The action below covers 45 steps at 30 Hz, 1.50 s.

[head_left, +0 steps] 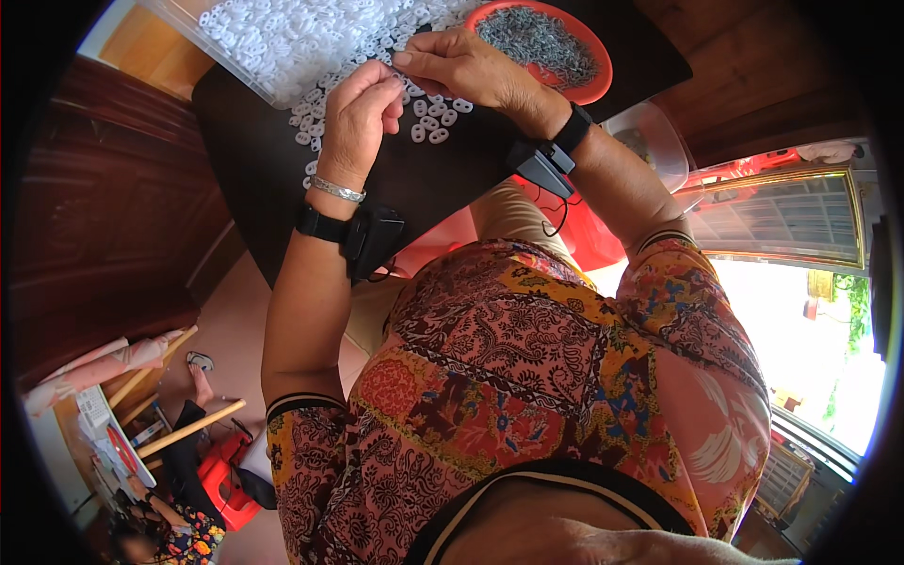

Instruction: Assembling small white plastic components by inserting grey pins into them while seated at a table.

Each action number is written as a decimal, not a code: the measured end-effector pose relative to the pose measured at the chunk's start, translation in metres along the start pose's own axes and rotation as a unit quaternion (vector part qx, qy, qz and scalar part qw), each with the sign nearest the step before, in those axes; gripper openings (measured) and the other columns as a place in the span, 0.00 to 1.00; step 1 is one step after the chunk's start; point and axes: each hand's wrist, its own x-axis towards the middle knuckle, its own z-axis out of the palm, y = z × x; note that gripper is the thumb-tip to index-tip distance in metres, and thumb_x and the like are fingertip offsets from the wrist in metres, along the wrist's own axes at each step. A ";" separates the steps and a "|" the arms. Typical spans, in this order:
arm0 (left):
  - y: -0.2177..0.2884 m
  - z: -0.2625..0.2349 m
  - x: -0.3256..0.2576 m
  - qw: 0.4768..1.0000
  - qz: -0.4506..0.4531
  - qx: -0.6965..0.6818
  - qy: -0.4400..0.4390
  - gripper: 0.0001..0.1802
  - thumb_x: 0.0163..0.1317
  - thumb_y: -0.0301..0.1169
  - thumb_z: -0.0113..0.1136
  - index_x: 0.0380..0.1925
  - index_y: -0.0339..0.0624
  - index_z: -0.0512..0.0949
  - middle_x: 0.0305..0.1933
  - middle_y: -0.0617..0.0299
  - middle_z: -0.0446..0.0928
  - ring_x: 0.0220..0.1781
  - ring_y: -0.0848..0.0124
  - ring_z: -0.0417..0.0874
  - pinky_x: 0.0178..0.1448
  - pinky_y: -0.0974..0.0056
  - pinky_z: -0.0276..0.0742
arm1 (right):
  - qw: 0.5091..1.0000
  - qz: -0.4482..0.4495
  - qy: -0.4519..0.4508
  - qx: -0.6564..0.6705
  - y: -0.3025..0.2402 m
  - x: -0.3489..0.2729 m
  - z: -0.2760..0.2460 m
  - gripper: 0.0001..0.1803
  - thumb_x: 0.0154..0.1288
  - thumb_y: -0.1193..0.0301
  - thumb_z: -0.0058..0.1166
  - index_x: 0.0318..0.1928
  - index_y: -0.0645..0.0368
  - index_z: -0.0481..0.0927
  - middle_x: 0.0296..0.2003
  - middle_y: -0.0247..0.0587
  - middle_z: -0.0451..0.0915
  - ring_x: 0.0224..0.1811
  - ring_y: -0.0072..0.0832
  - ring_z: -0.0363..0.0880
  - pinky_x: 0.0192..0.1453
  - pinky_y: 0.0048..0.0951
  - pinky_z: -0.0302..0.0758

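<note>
My left hand (360, 115) and my right hand (461, 70) meet above a dark table (254, 141), their fingertips close together in a pinch. Whatever lies between the fingers is too small and covered to make out. Right below them, loose white oval plastic pieces with two holes (433, 122) are scattered on the tabletop. A large heap of the same white pieces (282, 47) fills and spills around a clear plastic tray (212, 52) at the far left. Beside my right hand stands an orange-red bowl (603, 71) full of small grey metal screws or pins (537, 42).
A clear plastic container (664, 141) stands right of the table, near red plastic items (589, 231). At the lower left, another person (193, 527) is near a red stool (231, 480) and wooden poles (193, 428). A bright opening (819, 320) is at the right.
</note>
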 end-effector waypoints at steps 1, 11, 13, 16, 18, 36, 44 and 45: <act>0.000 0.000 0.000 1.000 -0.005 0.003 0.000 0.11 0.61 0.34 0.50 0.23 0.40 0.72 0.19 0.69 0.69 0.19 0.81 0.66 0.24 0.75 0.62 | 1.000 0.004 -0.004 -0.008 0.001 0.000 0.000 0.18 0.70 0.58 0.47 0.28 0.57 0.76 0.17 0.23 0.67 0.20 0.11 0.62 0.24 0.17 0.60; 0.002 0.003 -0.001 0.999 -0.022 0.037 -0.003 0.12 0.60 0.34 0.49 0.22 0.39 0.71 0.18 0.68 0.68 0.18 0.81 0.66 0.22 0.74 0.62 | 0.995 -0.051 -0.024 -0.084 0.005 0.000 -0.004 0.17 0.69 0.61 0.48 0.31 0.61 0.77 0.18 0.25 0.69 0.21 0.12 0.64 0.24 0.20 0.62; 0.000 0.005 -0.001 1.000 -0.014 0.026 0.002 0.12 0.60 0.33 0.48 0.22 0.40 0.71 0.18 0.68 0.68 0.17 0.81 0.65 0.22 0.74 0.62 | 0.992 -0.058 -0.024 -0.107 0.004 0.001 -0.006 0.16 0.69 0.61 0.48 0.31 0.62 0.77 0.18 0.25 0.68 0.21 0.12 0.63 0.24 0.20 0.62; -0.001 0.007 -0.002 1.000 -0.003 -0.001 0.017 0.11 0.60 0.32 0.48 0.21 0.40 0.71 0.18 0.68 0.68 0.17 0.80 0.65 0.21 0.74 0.61 | 0.990 -0.070 -0.016 -0.124 0.003 0.002 -0.002 0.16 0.69 0.62 0.48 0.32 0.62 0.77 0.18 0.25 0.68 0.22 0.11 0.63 0.24 0.20 0.62; -0.003 0.008 -0.003 1.000 -0.003 -0.016 0.024 0.11 0.61 0.32 0.47 0.21 0.40 0.71 0.18 0.68 0.68 0.16 0.80 0.65 0.21 0.74 0.61 | 0.990 -0.073 -0.006 -0.119 0.004 0.002 0.001 0.15 0.69 0.62 0.48 0.32 0.62 0.77 0.17 0.25 0.68 0.22 0.11 0.63 0.24 0.20 0.62; -0.007 -0.012 0.006 0.998 -0.055 -0.004 -0.006 0.12 0.63 0.34 0.48 0.22 0.43 0.70 0.19 0.69 0.67 0.19 0.80 0.65 0.24 0.75 0.60 | 0.995 -0.017 0.015 -0.092 0.017 0.003 -0.014 0.18 0.66 0.57 0.50 0.38 0.60 0.80 0.23 0.38 0.78 0.28 0.25 0.76 0.33 0.28 0.74; -0.004 -0.010 0.006 0.999 -0.048 -0.001 0.002 0.11 0.59 0.34 0.49 0.22 0.39 0.72 0.18 0.68 0.68 0.17 0.79 0.65 0.22 0.74 0.61 | 0.964 -0.152 -0.014 -0.216 0.009 0.001 -0.009 0.13 0.68 0.64 0.47 0.43 0.61 0.76 0.26 0.36 0.77 0.31 0.23 0.77 0.36 0.25 0.73; -0.004 -0.010 0.006 0.999 -0.048 -0.001 0.002 0.11 0.59 0.34 0.49 0.22 0.39 0.72 0.18 0.68 0.68 0.17 0.79 0.65 0.22 0.74 0.61 | 0.964 -0.152 -0.014 -0.217 0.010 0.002 -0.008 0.13 0.68 0.64 0.47 0.43 0.61 0.76 0.26 0.36 0.77 0.31 0.23 0.77 0.36 0.25 0.73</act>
